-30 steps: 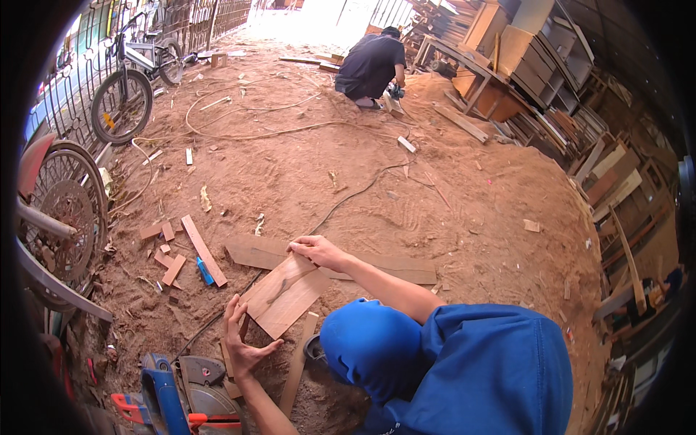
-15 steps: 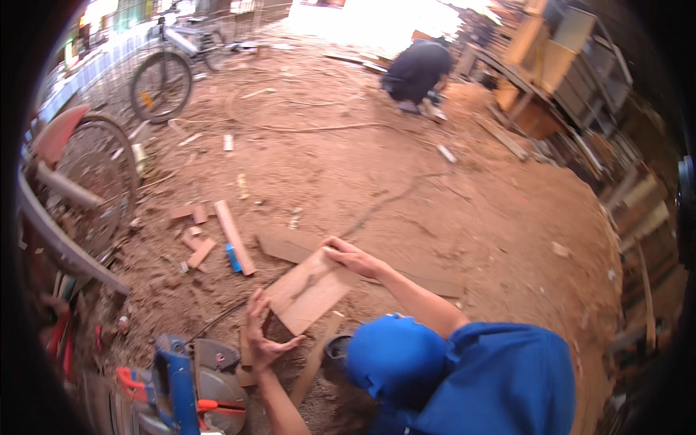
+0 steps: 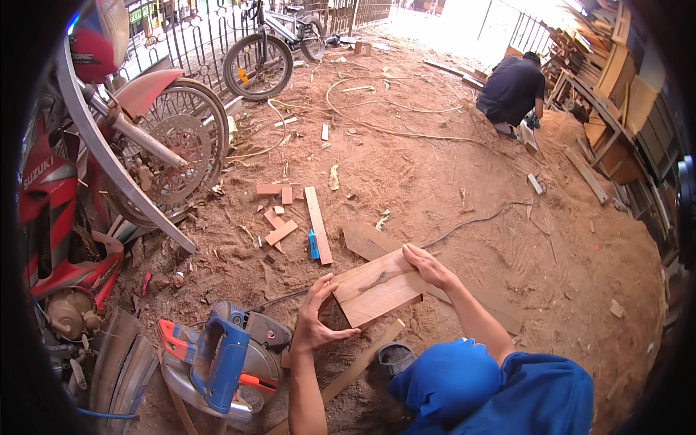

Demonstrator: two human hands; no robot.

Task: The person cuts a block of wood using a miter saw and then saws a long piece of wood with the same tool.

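My left hand curves round the near left end of a short, wide wooden piece, its fingertips at the upper corner and its thumb along the lower one. The far right end is gripped by my right hand. The piece has pale brown grain, a dark knot streak and a thick, shadowed side; whether it is one block or several boards, I cannot tell. Beneath and beyond it lies a grey-brown plank. A narrow wooden strip slants across the ground below, close to my blue-clothed body.
A blue circular saw stands left of my left arm, with a black cord near. Wood offcuts and a blue tool lie ahead. A red motorcycle stands left; a person crouches far right by stacked wood.
The view has swung left, so the scene sits farther right in the picture. My left hand has closed in on the wooden piece's end. My right hand keeps its grip.
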